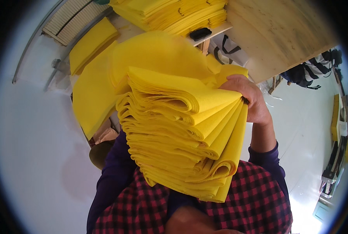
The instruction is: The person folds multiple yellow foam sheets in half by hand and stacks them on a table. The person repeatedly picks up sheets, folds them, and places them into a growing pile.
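A thick stack of folded yellow cloths (181, 132) fills the middle of the view, held up in front of my chest with the folds fanned out. My right hand (248, 98) grips the stack at its upper right edge, fingers curled over the folds. My left arm in a purple sleeve (112, 171) runs up under the stack from the lower left. The cloths hide my left hand. Below the stack I see my red and black checked garment (255, 199).
A wooden table (279, 35) stands at the top right with more piles of yellow cloths (174, 13) and a small black object (200, 34) on its shelf. Loose yellow sheets (92, 93) lie behind to the left. A striped bag (312, 70) sits on the white floor.
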Demonstrator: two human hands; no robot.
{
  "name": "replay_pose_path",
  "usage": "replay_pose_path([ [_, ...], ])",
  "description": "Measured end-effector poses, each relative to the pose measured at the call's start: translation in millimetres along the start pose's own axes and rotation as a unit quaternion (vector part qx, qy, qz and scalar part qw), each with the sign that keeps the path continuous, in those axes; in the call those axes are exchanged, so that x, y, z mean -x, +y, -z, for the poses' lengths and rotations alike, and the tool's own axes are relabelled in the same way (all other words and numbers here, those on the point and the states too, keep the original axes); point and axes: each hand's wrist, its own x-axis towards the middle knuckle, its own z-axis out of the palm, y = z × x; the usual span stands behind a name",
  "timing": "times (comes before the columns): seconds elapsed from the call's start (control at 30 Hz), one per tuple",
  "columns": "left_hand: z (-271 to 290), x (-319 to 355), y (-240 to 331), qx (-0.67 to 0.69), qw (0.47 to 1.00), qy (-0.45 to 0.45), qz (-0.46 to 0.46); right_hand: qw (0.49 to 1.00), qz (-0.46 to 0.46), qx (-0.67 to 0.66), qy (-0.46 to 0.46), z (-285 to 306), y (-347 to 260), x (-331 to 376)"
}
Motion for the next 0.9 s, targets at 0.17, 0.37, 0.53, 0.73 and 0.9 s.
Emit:
replay_pose_path([
  [0.17, 3.1, -2.3, 37.2, -0.063, 0.995, -0.001, -0.083, 0.999, 0.026, 0.032, -0.004, -0.1, -12.5, -10.0],
  [0.37, -51.3, -23.4, 152.8, -0.069, 0.957, -0.092, -0.265, 0.999, -0.006, -0.034, 0.028, 0.7, -15.2, -9.9],
  [0.53, -104.8, -23.7, 225.6, -0.004, 0.922, -0.199, -0.332, 0.977, -0.117, -0.168, 0.065, -2.3, -18.1, -2.5],
  [0.73, -141.1, -15.0, 260.5, 0.060, 0.900, -0.282, -0.326, 0.964, -0.099, -0.236, 0.074, 11.2, -9.4, 4.3],
  [0.9, -157.2, 0.0, 269.0, 0.074, 0.888, -0.313, -0.329, 0.953, -0.095, -0.247, 0.146, 29.3, 0.7, 15.4],
])
